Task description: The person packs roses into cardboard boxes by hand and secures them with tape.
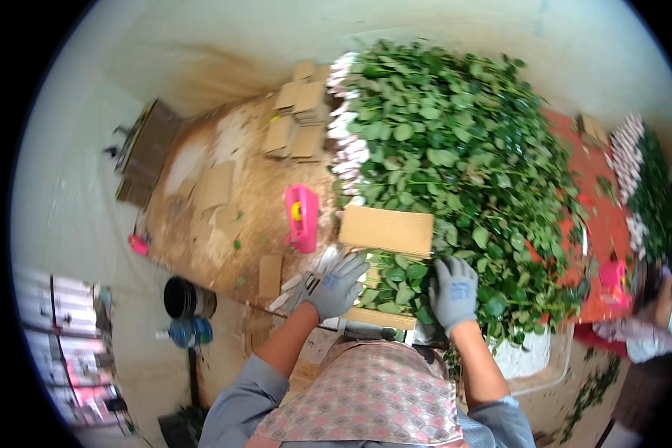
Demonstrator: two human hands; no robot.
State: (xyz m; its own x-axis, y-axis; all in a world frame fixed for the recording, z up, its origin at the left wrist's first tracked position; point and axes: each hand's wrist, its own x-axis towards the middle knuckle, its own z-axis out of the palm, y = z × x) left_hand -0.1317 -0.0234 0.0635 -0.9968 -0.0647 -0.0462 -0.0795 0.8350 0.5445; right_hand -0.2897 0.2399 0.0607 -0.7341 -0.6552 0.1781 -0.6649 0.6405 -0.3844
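Observation:
My left hand [334,288], in a grey glove, lies with its fingers on the left end of a leafy bundle near the table's front edge. My right hand [455,291], gloved alike, rests at the right side of the same leafy stems [397,280]. Behind the bundle stands a cardboard piece [386,229], and another cardboard strip [378,317] runs along the front. A large pile of leafy rose stems [448,140] lies beyond, with pale wrapped heads [347,134] along its left side. Whether either hand grips anything is unclear.
A pink tape dispenser [302,218] with yellow tape stands left of the hands. Stacked cardboard pieces [299,120] lie behind it. A black bucket [185,298] and a blue water bottle [190,332] are below the table's left. At far right, a co-worker's arm [663,299] is beside another dispenser [613,281].

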